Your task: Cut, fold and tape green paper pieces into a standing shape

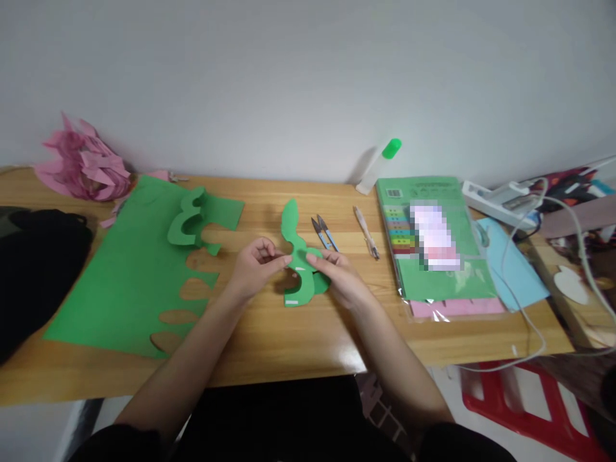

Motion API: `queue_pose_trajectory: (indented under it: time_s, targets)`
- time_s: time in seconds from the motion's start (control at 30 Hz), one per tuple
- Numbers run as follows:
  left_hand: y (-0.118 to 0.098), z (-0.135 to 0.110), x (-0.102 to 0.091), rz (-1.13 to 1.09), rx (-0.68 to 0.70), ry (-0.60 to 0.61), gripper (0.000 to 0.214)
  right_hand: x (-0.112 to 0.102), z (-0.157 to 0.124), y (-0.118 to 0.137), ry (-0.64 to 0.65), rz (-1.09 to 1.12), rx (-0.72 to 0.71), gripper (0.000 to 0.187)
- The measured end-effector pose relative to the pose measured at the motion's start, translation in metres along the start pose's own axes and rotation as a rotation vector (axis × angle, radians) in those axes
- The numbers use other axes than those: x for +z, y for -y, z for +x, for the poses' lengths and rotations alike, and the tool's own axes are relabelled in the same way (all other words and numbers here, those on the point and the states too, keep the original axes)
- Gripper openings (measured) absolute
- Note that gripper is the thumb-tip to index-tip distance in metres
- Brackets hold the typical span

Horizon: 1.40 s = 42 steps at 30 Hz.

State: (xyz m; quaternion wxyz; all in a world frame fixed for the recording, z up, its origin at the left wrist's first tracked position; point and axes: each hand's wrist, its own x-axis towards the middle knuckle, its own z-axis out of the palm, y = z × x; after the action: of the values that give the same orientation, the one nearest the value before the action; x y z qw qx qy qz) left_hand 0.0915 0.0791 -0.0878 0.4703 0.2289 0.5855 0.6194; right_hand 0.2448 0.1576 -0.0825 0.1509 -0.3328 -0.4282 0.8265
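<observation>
A curvy green paper cut-out (302, 250) is held just above the wooden table, its lower part curled and marked with small white strips. My left hand (255, 266) pinches its left edge between thumb and forefinger. From the other side, my right hand (342, 277) grips the cut-out with the thumb on top; the fingers beneath are partly hidden. Just beyond my right hand lie thread snips (325, 232) with blue handles, blades pointing away. A pen (366, 232) rests to the right of the snips.
On the left lies a large green sheet (120, 276) with cut-away edges and curled offcuts (187, 221). Pink paper scraps (86, 160) and a black cloth (38, 269) sit beyond. A green-capped glue bottle (378, 168), a paper pack (443, 276) and a white cable (517, 289) are on the right.
</observation>
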Motion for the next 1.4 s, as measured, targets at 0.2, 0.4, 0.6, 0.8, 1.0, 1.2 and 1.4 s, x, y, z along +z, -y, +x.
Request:
queue_pose_trajectory:
  time_s: [0.2,0.4,0.6,0.8,1.0,1.2,1.4]
  targets:
    - [0.005,-0.002,0.003,0.029,0.067,0.061,0.046,0.003,0.000,0.000,-0.109,-0.036,0.027,0.041]
    - [0.005,-0.005,0.007,0.018,0.060,0.027,0.041,0.004,0.002,0.000,-0.162,-0.048,0.032,0.039]
    - [0.003,-0.007,0.008,0.066,0.039,0.000,0.040,0.004,0.003,-0.002,-0.172,-0.054,0.036,0.036]
    - [0.009,-0.005,0.006,0.075,0.020,0.025,0.043,0.002,0.003,0.001,-0.162,-0.070,0.079,0.038]
    - [0.010,-0.002,0.003,0.106,-0.073,0.003,0.041,0.001,0.004,0.005,-0.157,-0.115,0.112,0.043]
    - [-0.006,-0.011,-0.004,0.136,-0.160,0.073,0.039,0.012,-0.005,0.009,-0.188,-0.124,0.114,0.037]
    - [-0.007,-0.012,-0.015,0.142,-0.234,0.093,0.049,0.013,-0.014,0.003,-0.229,-0.135,0.234,0.031]
